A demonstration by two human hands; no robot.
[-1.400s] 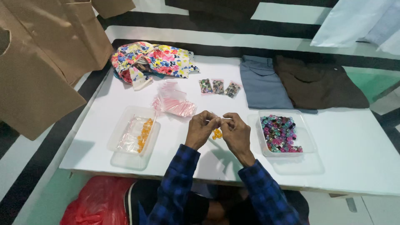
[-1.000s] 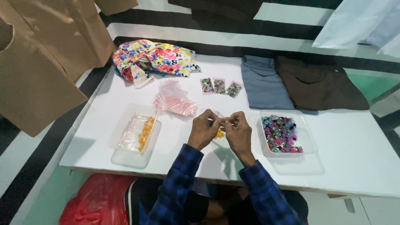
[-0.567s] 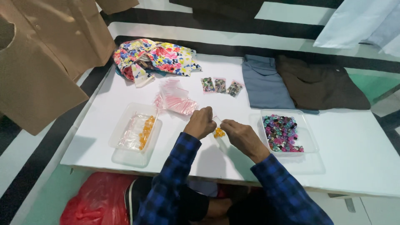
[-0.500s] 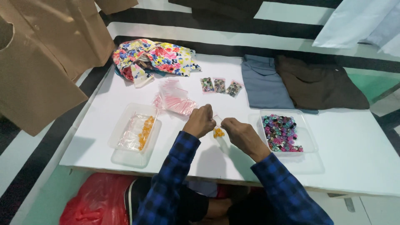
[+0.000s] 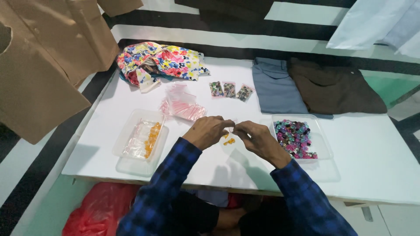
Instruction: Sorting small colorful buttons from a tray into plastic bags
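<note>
White and smooth, the worktop (image 5: pixel 376 175) carries a small clear plastic bag (image 5: pixel 229 136) with orange beads showing through, held just above the middle. Left hand (image 5: pixel 208 132) and right hand (image 5: pixel 256 137) pinch its top edge with fingertips nearly closed. Glossy multicoloured beads fill a clear tray (image 5: pixel 321 144) beside them.

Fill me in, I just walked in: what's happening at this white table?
A person in a blue plaid shirt holds a small clear bag with orange pieces between left hand and right hand, fingertips meeting over the table. A tray of multicoloured beads sits right, a tray of filled bags left.
</note>
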